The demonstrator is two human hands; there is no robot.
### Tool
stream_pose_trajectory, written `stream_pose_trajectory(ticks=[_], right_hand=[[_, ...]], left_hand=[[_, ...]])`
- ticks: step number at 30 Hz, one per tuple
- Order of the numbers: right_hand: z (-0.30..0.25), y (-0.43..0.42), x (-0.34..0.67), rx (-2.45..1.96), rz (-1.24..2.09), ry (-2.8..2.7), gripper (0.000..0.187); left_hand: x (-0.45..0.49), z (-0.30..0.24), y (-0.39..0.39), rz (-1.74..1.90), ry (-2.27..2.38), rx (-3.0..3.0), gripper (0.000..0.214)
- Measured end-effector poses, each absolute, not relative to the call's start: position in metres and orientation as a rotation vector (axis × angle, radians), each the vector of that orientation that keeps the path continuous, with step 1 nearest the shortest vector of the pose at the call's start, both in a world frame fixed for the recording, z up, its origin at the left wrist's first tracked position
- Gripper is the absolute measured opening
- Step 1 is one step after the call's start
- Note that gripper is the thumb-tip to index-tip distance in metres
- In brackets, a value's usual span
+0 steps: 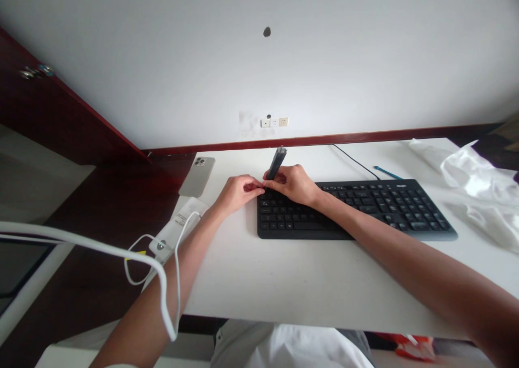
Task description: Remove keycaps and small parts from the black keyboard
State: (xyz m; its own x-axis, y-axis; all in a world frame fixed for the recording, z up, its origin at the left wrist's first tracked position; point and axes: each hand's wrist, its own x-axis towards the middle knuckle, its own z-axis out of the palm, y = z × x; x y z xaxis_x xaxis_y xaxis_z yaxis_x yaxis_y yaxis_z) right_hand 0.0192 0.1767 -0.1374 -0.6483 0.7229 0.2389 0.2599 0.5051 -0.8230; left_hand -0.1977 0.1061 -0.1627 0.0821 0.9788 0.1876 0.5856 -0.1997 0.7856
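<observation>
Head view, where: the dark stick [277,161] is seen in the middle of the frame, just above the top left corner of the keyboard [365,211]. It is tilted, with its top leaning to the right.
Head view, right hand: the right hand [292,183] is curled shut, and the low end of the dark stick is held in its fingers.
Head view, left hand: the left hand [239,191] is nearly shut. Its fingertips are pinched on the very bottom of the dark stick, touching the right hand.
Head view, how it handles: the dark stick is likely light, thin and stiff. It could slip or twist, so it is best gripped low down, with both hands close together.
Head view, around: a phone [197,176] is laid at the left edge of the table [284,281]. A paper tag [178,225] and a white cable [162,281] are seen at the lower left. A blue pen [388,172] and a black cord [352,160] are found behind the keyboard. A plastic bag [478,179] is spread at the far right.
Head view, in the way: the keys are right under the hands, so they could be bumped. The white cable is looped over the left arm.
</observation>
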Motion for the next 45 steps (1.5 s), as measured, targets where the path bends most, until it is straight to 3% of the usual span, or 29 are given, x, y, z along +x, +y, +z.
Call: stream_pose_trajectory(ticks=[16,29,33,37,45], right_hand=[[-0.139,0.178,0.017,-0.874,1.185,-2.084,0.024],[-0.141,0.173,0.019,-0.8,1.169,-2.039,0.033],[-0.145,0.176,0.017,-0.788,1.325,-1.885,0.031],[-0.15,0.185,0.016,-0.782,1.514,-1.604,0.037],[-0.151,0.19,0.016,-0.775,1.551,-1.528,0.038]], left_hand=[[-0.197,-0.16,0.105,0.967,1.545,1.811,0.015],[-0.192,-0.152,0.1,0.881,1.63,1.898,0.017],[-0.19,-0.146,0.099,0.925,1.669,1.94,0.018],[-0.194,-0.147,0.101,1.003,1.8,1.926,0.02],[-0.201,-0.16,0.11,0.919,2.244,1.79,0.016]])
